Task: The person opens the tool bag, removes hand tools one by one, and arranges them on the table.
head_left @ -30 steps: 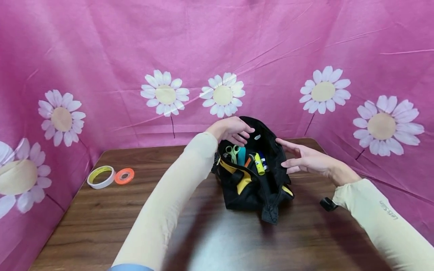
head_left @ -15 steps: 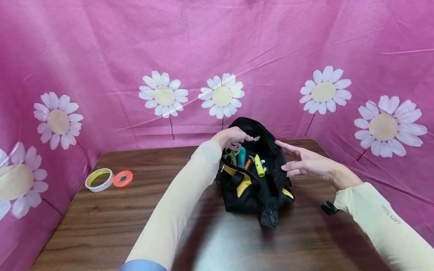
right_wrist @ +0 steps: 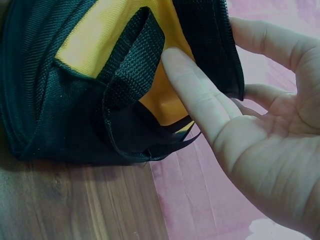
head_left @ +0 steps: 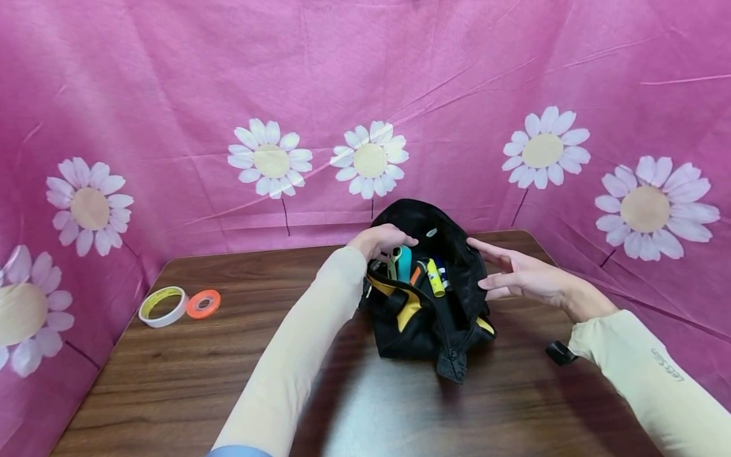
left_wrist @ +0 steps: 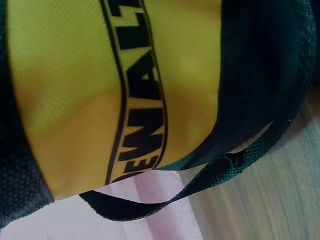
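Note:
A black and yellow tool bag [head_left: 400,336] stands on the table with its zipped mouth spread wide. My left hand [head_left: 384,241] is over its left rim, fingers down among the contents beside green-handled scissors [head_left: 393,265]. Those fingertips are hidden, so I cannot tell whether they hold anything. The left wrist view shows only the bag's yellow lettered panel [left_wrist: 75,100] and strap. My right hand [head_left: 528,277] holds the bag's right rim, thumb on the outer side and fingers past the zipper edge [right_wrist: 235,60]. Inside are a teal object [head_left: 403,263] and a yellow tube [head_left: 435,279].
A white tape roll [head_left: 181,304] and an orange tape roll [head_left: 204,304] lie at the left of the wooden table [head_left: 228,368]. A pink flowered cloth [head_left: 457,76] hangs behind. Something orange [head_left: 415,274] and a blue-and-white item [head_left: 443,274] are also in the bag.
My left hand, raised over the mouth before, has dropped lower at the left rim and covers part of the scissors. The right hand stays at the bag's right side.

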A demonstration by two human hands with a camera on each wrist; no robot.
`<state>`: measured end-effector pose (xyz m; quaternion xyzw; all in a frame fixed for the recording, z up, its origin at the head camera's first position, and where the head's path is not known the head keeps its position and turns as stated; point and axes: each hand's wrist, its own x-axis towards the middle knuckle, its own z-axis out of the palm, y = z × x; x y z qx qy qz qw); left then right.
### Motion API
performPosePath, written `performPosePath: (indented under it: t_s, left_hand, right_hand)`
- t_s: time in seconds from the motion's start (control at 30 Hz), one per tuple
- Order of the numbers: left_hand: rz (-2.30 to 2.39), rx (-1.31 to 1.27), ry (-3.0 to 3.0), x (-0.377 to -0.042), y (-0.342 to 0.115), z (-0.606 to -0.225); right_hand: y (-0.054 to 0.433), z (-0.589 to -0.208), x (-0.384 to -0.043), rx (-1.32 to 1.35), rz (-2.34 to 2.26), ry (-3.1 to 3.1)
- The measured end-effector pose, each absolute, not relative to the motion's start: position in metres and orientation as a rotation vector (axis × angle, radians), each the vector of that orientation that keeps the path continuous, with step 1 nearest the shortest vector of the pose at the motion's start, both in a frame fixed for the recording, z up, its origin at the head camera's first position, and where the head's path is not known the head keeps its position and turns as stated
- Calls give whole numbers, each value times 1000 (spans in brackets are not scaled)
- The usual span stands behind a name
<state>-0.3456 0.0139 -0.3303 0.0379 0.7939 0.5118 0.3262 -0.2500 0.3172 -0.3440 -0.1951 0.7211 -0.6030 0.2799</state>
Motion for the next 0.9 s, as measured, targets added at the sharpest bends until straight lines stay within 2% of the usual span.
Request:
performPosePath:
  t_s: [0.27, 0.9]
  left_hand:
    - [1290, 89, 2107, -343, 13, -346]
    - [1537, 85, 2109, -341, 27, -386]
  right_hand:
    - [318, -347, -249, -521, -1647, 1896]
    - [317, -350, -249, -503, -1667, 1883]
